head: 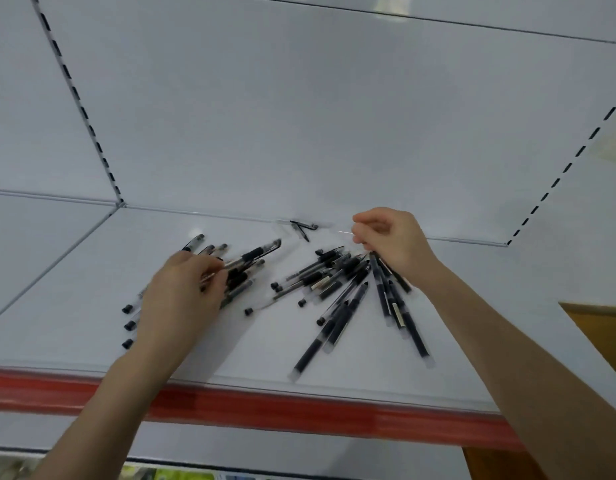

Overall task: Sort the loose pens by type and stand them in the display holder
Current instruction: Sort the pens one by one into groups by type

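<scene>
Your left hand [182, 292] curls round a few grip pens [254, 252] in the L pile on the shelf [230, 348], prob. bunching one type together. The capped pens [337, 327] fan out center-right, ends meeting under your right hand [389, 237], which pinches a thin clear stick [345, 233]. No holder in view.

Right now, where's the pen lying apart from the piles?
Head view: the lone pen lies at the shelf's back edge, centre-right, just left of the right hand.
</scene>
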Available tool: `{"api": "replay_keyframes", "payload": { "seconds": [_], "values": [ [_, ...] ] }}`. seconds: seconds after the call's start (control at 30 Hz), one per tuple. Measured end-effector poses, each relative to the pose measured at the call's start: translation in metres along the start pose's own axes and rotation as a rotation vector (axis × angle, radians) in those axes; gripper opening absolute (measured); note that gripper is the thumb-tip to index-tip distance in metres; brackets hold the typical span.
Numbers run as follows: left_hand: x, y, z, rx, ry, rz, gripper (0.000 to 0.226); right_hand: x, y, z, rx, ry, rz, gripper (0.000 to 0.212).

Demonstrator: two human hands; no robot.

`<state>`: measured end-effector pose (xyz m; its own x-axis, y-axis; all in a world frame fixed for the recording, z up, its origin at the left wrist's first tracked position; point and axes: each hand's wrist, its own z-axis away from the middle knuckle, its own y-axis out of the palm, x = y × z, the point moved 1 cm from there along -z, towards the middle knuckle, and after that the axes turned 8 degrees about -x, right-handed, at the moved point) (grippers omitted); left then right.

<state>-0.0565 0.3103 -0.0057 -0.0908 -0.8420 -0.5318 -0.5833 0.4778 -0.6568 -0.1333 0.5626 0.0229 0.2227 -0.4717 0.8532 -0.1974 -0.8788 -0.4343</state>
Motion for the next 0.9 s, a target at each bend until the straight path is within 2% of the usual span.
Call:
{"api": "replay_keyframes", "payload": {
  "seconds": [0.13, 0.27, 0.43, 0.57, 0.7, 0.8, 0.9],
  "values": [
    [0.023, -0.004, 0.005, 0.004, -0.036, -0.142, 0.010, -0.006, 0.015, -0.018, 0.058, -0.089, 0.267, 0.018],
    [0.027, -0.003, 0.009, 0.021, -0.041, -0.198, 0.012, -0.004, 0.037, -0.032, 0.122, -0.130, 0.345, 0.018],
    [0.018, -0.003, 0.015, 0.001, 0.055, -0.104, 0.016, 0.001, 0.062, -0.049, 0.170, -0.168, 0.434, 0.018],
    [0.005, 0.001, 0.020, 0.111, 0.127, 0.034, 0.017, -0.002, 0.078, -0.059, 0.200, -0.196, 0.575, 0.020],
    [-0.001, 0.008, 0.022, 0.196, 0.161, 0.047, 0.024, -0.007, 0.084, -0.060, 0.242, -0.178, 0.728, 0.018],
    [-0.005, 0.013, 0.020, 0.191, 0.169, 0.036, 0.024, -0.006, 0.082, -0.058, 0.245, -0.158, 0.776, 0.021],
    [-0.011, 0.018, 0.018, 0.227, 0.172, 0.029, 0.027, -0.003, 0.068, -0.054, 0.197, -0.117, 0.652, 0.029]
  ]
}}
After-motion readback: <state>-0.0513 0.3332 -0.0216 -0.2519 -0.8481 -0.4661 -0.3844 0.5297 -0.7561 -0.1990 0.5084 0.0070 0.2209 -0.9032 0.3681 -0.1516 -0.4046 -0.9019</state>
